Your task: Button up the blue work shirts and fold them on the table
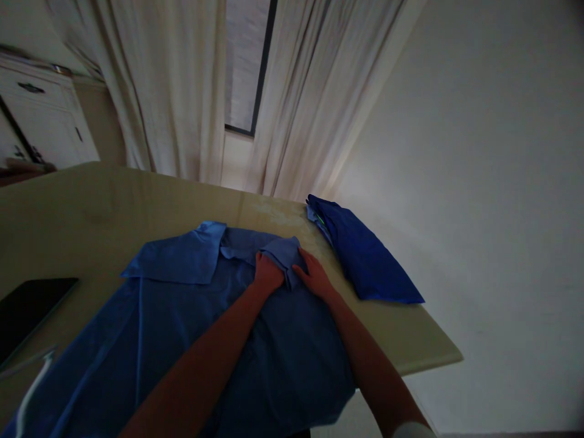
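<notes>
A blue shirt [182, 328] lies spread over the near part of the table, with a folded flap [177, 261] at its far left edge. Toward its far right, the cloth is bunched into a small fold. My left hand [269, 274] is closed on this fold, its fingertips partly hidden in the fabric. Against the right side of the same fold rests my right hand [314, 277], thumb and fingers apart and touching the cloth.
Folded dark blue cloth [360, 249] lies at the table's right edge, beside the wall. A flat black device [31, 310] and a white cable [34, 386] are at the left. Curtains [173, 91] hang behind the yellowish table [114, 207]; a white cabinet [45, 115] stands back left.
</notes>
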